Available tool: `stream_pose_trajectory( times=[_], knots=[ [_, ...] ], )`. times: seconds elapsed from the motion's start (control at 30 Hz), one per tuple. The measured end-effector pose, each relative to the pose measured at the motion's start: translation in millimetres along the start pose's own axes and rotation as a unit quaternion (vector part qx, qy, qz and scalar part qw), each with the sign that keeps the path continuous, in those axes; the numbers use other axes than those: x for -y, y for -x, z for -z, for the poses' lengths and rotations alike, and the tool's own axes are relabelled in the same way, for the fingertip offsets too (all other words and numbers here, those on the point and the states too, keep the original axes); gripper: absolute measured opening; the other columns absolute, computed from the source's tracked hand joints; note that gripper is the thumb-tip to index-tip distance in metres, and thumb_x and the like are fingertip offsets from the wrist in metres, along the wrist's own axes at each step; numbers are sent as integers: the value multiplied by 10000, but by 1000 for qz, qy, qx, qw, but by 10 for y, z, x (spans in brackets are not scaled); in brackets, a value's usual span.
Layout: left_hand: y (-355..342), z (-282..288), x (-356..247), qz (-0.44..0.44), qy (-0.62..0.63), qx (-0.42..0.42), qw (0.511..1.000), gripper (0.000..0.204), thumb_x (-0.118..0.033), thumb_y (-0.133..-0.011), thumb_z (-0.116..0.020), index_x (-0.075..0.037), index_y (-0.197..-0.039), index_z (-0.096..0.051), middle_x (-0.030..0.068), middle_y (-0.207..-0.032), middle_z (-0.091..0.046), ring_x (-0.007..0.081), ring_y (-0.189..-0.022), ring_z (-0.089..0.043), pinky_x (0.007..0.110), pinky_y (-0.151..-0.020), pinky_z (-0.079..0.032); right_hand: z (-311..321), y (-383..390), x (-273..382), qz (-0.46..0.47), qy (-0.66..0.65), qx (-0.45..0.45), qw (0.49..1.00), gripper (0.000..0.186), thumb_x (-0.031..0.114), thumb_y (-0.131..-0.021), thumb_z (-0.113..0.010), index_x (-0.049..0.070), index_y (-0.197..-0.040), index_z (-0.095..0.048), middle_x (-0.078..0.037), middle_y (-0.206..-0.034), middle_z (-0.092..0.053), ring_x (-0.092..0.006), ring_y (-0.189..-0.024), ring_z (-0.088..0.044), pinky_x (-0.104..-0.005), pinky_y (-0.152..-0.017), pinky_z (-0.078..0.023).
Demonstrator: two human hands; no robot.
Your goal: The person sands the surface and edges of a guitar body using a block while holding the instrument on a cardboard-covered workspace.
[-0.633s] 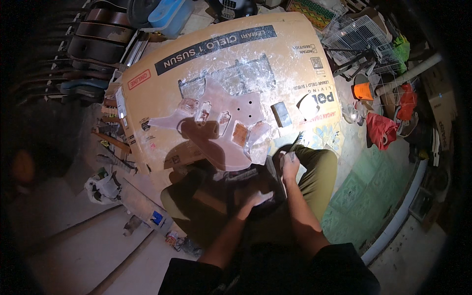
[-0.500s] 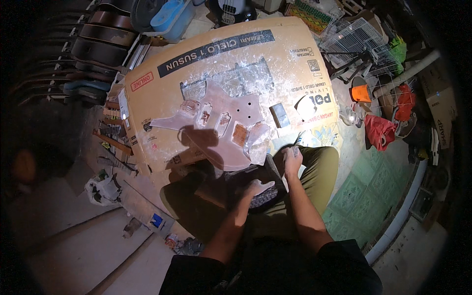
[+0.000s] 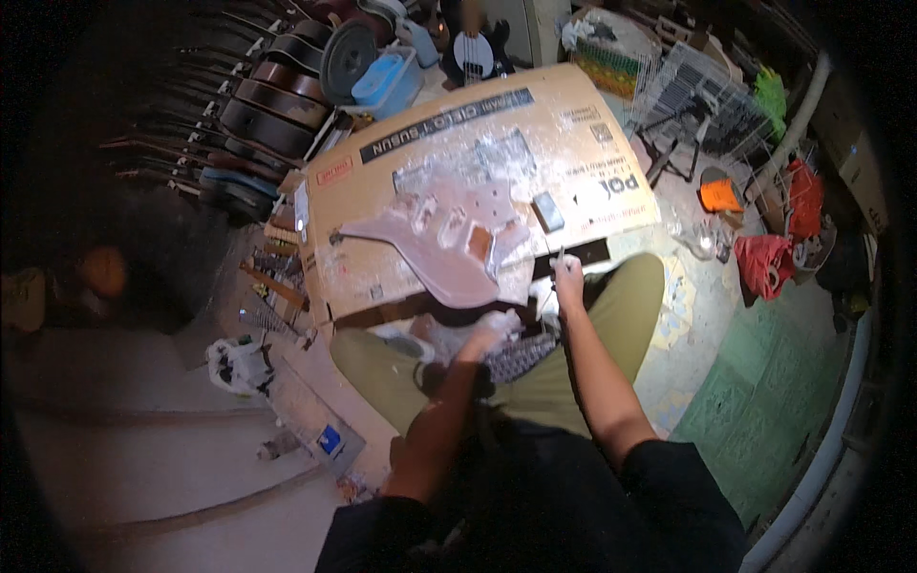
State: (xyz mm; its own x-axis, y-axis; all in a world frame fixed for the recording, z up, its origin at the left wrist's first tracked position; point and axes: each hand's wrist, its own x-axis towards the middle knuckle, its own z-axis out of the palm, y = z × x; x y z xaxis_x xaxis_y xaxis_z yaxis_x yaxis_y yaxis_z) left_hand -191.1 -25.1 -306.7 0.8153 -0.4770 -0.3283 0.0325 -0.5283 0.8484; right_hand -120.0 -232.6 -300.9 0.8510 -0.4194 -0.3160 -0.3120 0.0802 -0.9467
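A dusty pinkish guitar body (image 3: 430, 244), with cut-outs and holes, lies on a cardboard sheet (image 3: 349, 191) before me. A grey rectangular block (image 3: 547, 212) rests to its right. My right hand (image 3: 569, 279) is closed on a small thin grey object (image 3: 562, 256) above my right thigh, near the sheet's front edge. My left hand (image 3: 492, 331), whitened with dust and blurred, is just below the guitar body, over a dark patterned textile (image 3: 523, 355) between my legs. What, if anything, it holds I cannot make out.
Several stored guitars (image 3: 277, 110) line the back left, beside a blue plastic tub (image 3: 377, 81). Wire cages (image 3: 688, 86), an orange object (image 3: 721, 194) and red bags (image 3: 764, 263) crowd the right. Wood scraps (image 3: 282, 286) and a white plastic bag (image 3: 239, 363) lie left.
My head view has shifted, so the scene sits differently in the picture. My right hand has risen toward the cardboard's edge with the grey object; my left hand has moved slightly forward and blurred.
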Motion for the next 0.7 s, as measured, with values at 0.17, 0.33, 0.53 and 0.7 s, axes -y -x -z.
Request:
stream_pose_trajectory(
  times=[0.17, 0.33, 0.53, 0.7],
  knots=[
    [448, 484, -148, 287, 259, -101, 917, 414, -463, -962, -560, -76, -1068, -660, 38, -910, -693, 117, -777, -631, 270, -653, -481, 27, 53, 160, -164, -72, 3, 984, 366, 409, -983, -478, 98, -805, -552, 10, -649, -485, -99, -528, -471, -263, -415, -317],
    [389, 848, -397, 333, 354, -159, 859, 508, -519, -953, -545, -102, -1242, -576, 53, -1063, -695, 154, -865, -668, 290, -688, -513, -7, -125, 29, -128, -69, -27, 989, 377, 360, -977, -502, 5, -912, -611, -72, -759, -611, -169, -625, -590, -344, -556, -475],
    [309, 1005, -2, 331, 376, -234, 833, 586, -553, -936, -545, -131, -1342, -509, 25, -1280, -601, 207, -1089, -607, 358, -853, -484, -112, 40, 221, -189, -113, 17, 975, 312, 335, -951, -548, 38, -974, -642, -56, -784, -602, -153, -607, -573, -312, -525, -434],
    [148, 853, -41, 351, 321, -248, 844, 469, -504, -940, -573, -142, -1236, -560, -40, -1073, -630, 172, -910, -593, 351, -775, -480, -110, -50, 144, -147, -76, 31, 986, 250, 285, -958, -532, 58, -900, -619, -18, -757, -569, -128, -580, -540, -274, -495, -404]
  ],
)
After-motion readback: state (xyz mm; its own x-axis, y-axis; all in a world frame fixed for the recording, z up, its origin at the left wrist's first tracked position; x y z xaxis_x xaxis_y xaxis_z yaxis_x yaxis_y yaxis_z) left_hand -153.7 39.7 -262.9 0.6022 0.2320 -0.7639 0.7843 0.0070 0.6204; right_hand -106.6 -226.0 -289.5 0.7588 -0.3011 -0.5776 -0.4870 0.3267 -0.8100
